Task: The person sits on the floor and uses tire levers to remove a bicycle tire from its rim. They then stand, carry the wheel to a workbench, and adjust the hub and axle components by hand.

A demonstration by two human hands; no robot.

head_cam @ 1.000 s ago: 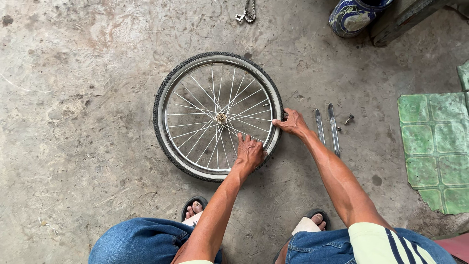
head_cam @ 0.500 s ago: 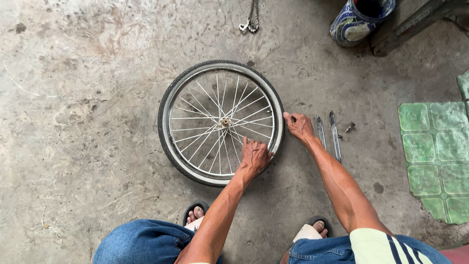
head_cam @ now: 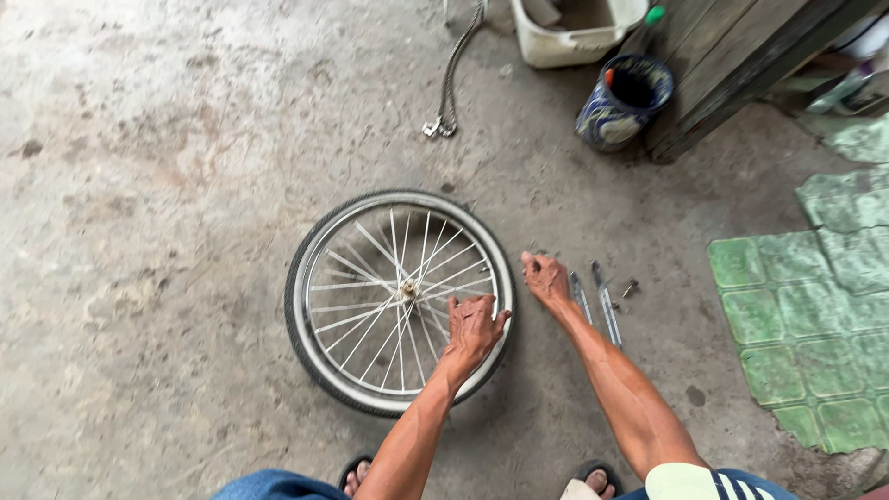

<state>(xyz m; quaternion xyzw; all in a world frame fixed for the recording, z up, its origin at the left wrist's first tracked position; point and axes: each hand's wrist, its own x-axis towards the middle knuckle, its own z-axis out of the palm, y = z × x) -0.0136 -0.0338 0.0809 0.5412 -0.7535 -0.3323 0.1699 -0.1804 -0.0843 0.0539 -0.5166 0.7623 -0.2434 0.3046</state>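
Observation:
A spoked bicycle wheel with a black tyre lies flat on the concrete floor. My left hand rests palm down on its near right rim and spokes, fingers spread. Just right of the wheel, my right hand is off the tyre, fingers apart, holding nothing. It hovers beside two slim metal tyre levers that lie on the floor, with a small metal piece near them.
A blue patterned pot and a white plastic tub stand at the back beside a dark wooden plank. A chain lies behind the wheel. Green tiles cover the floor at right. My sandalled feet are below.
My right hand has left the tyre's right edge and moved right toward the metal levers. The left hand stays on the wheel. The view has tilted up, showing the pot and tub.

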